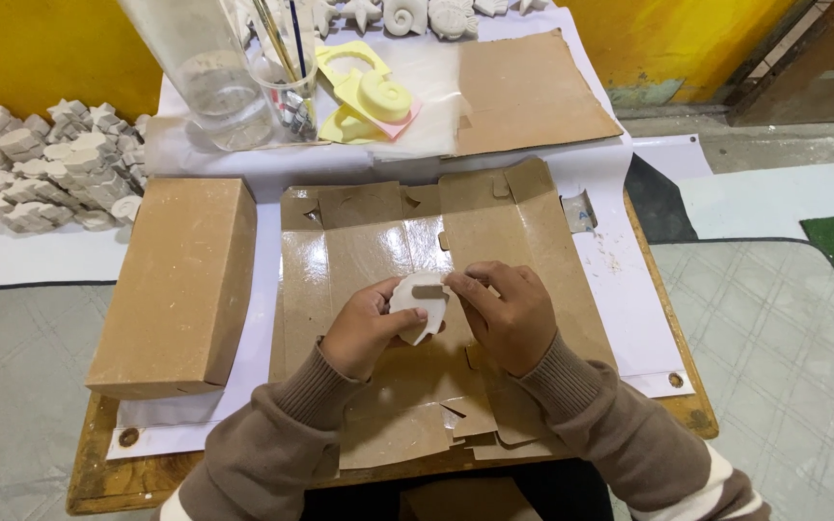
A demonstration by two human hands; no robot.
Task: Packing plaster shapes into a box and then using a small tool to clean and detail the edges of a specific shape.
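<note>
A small white plaster cast (pixel 421 307), rounded like a shell, is held between both hands over a flattened brown cardboard sheet (pixel 523 241). My left hand (pixel 369 328) grips its left side with the thumb across the front. My right hand (pixel 509 314) pinches its upper right edge with the fingertips. Both sleeves are brown with pale stripes.
A closed brown cardboard box (pixel 180 285) lies to the left. At the back stand a clear glass jar (pixel 209 72), a cup with brushes (pixel 287 87) and yellow moulds (pixel 369 92). Several white plaster casts (pixel 45 164) are piled on the far left, more (pixel 417 14) along the back edge.
</note>
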